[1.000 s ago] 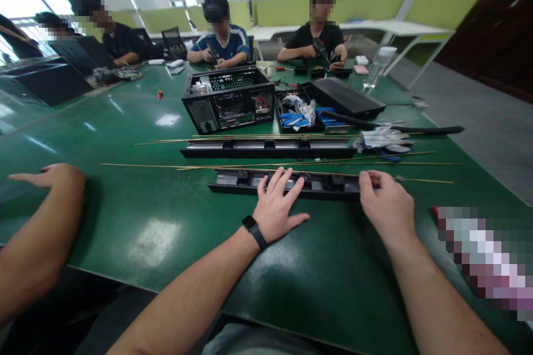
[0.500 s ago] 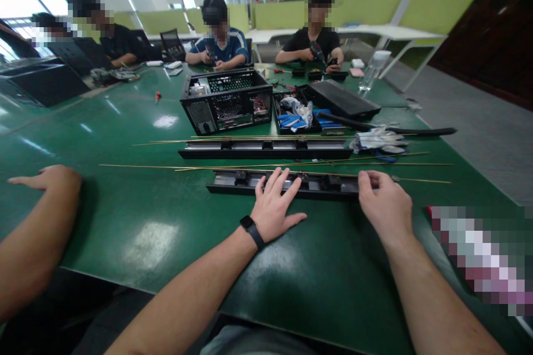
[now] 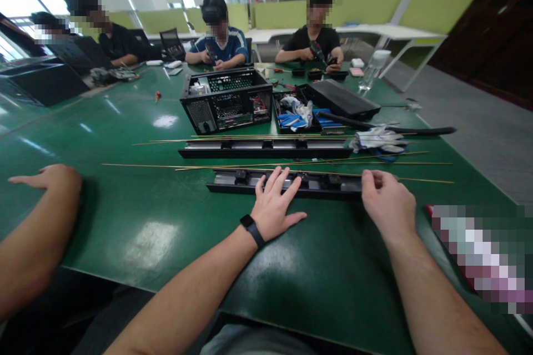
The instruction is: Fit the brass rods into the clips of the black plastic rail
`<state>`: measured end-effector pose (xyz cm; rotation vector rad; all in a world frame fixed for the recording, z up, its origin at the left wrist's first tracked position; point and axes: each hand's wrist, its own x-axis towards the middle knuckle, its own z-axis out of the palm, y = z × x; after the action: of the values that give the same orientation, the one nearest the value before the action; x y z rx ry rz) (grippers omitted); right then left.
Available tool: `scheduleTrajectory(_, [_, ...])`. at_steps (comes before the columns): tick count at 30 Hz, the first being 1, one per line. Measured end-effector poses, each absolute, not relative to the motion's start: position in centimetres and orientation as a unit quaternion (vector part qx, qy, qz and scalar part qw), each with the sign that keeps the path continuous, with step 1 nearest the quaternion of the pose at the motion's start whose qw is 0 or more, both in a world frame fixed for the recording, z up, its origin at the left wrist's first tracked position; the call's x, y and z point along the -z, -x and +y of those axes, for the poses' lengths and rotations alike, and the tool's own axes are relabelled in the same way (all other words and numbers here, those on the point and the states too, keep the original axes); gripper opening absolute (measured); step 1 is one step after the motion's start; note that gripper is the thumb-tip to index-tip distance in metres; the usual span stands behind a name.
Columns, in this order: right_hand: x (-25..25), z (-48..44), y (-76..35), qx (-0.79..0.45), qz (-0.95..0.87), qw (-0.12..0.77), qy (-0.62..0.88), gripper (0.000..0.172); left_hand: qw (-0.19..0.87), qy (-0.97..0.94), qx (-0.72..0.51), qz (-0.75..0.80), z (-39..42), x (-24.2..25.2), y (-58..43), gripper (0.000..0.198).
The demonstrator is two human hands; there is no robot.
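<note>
A black channel rail [image 3: 229, 188] with several small black blocks [image 3: 333, 181] inside lies on the table in front of me. My left hand [image 3: 276, 199] rests across its middle, fingers spread, wearing a dark wristband. At the rail's right end my right hand [image 3: 388, 198] is closed in a pinch on a thin brass-coloured rod [image 3: 428, 180]. The rod runs along the rail's length and sticks out past both ends; its stretch behind my hands is hidden. More thin rods [image 3: 428, 163] lie just behind the rail.
Beyond is a second rail [image 3: 266, 153] with rods along it. An open computer case [image 3: 227, 102], gloves [image 3: 381, 140], a black tube [image 3: 433, 131] and a clear bottle [image 3: 373, 71] sit farther back. Another person's arm [image 3: 45, 227] reaches in at left; co-workers sit opposite.
My right hand has shifted slightly to the right, and the rod has slid right with it. My left hand stays in place on the rail.
</note>
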<state>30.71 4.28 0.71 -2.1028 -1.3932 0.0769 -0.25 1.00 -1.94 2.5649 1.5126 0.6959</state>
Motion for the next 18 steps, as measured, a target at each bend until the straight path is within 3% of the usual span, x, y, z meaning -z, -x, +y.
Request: scheduleTrajectory(18, [-0.77,4.1,-30.31,-0.033,-0.546,0.32,0.774,0.059,0.045,-0.84,-0.215,0.496,0.95,1.69,0.15,0.097])
